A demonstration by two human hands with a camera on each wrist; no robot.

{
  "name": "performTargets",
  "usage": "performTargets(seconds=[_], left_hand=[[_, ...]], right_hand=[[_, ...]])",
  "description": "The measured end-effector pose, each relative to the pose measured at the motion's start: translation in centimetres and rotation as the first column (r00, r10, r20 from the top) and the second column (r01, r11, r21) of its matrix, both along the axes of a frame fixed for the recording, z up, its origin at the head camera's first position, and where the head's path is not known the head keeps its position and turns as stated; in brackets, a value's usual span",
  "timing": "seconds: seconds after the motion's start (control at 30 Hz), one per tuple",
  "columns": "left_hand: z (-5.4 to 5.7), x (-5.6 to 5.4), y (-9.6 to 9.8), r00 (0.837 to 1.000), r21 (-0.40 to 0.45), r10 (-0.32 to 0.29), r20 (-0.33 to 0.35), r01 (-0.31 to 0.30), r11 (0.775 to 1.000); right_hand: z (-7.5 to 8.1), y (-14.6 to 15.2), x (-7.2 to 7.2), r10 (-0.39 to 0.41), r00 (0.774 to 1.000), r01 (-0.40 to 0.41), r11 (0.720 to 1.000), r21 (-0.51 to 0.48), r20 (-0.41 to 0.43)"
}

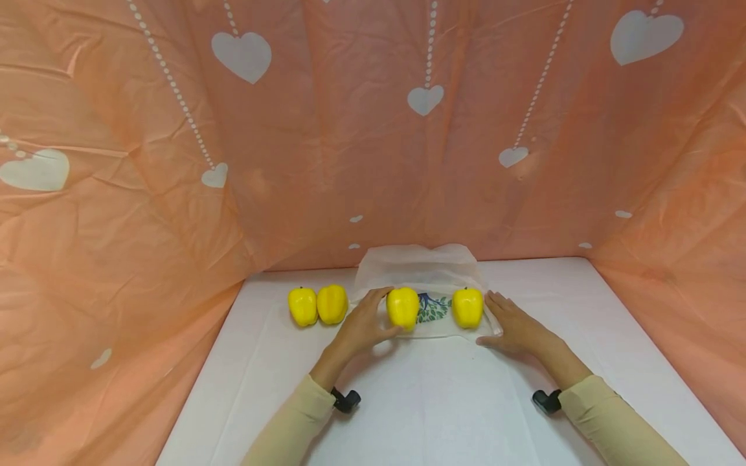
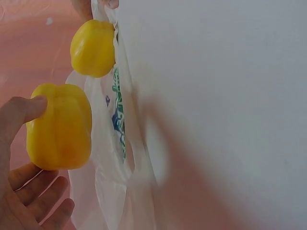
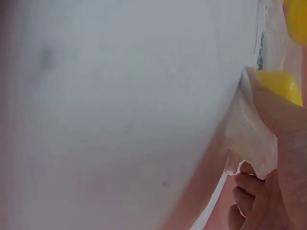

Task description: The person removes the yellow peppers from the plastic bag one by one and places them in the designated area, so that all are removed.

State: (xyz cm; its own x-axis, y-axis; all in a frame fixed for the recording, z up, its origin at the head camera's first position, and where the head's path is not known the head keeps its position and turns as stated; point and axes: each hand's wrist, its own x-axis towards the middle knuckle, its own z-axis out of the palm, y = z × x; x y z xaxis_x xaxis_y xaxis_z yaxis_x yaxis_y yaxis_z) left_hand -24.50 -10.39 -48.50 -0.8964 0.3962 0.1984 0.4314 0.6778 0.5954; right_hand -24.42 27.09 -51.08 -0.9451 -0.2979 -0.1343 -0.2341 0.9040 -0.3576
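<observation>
My left hand (image 1: 359, 323) grips a yellow bell pepper (image 1: 403, 308) between thumb and fingers, over the left part of a translucent white plastic bag (image 1: 408, 262). In the left wrist view the held pepper (image 2: 60, 127) appears nearest, with the thumb on its upper side. Another yellow bell pepper (image 1: 467, 308) sits at the bag's right part, just left of my right hand (image 1: 515, 329). That hand's thumb and fingers stand apart at the bag's right edge. Loose plastic (image 3: 252, 139) lies between them in the right wrist view. A blue and green tree print (image 1: 433, 308) shows between the peppers.
Two more yellow bell peppers (image 1: 317, 305) stand side by side on the white table (image 1: 443, 401), left of the bag. An orange curtain (image 1: 373, 142) with white hearts rises behind and along both sides of the table.
</observation>
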Motion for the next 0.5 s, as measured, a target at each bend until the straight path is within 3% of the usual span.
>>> performTargets(seconds=[0.33,0.5], left_hand=[[0.2,0.5,-1.8,0.999,-0.004,0.008,-0.038,-0.008,1.0],[0.2,0.8,-2.7,1.0,0.004,0.019,-0.025,-0.019,1.0]], right_hand=[[0.0,0.0,0.0,0.003,1.0,-0.003,1.0,-0.01,0.006],[0.0,-0.1,-0.1,0.014,1.0,-0.014,1.0,-0.008,-0.003]])
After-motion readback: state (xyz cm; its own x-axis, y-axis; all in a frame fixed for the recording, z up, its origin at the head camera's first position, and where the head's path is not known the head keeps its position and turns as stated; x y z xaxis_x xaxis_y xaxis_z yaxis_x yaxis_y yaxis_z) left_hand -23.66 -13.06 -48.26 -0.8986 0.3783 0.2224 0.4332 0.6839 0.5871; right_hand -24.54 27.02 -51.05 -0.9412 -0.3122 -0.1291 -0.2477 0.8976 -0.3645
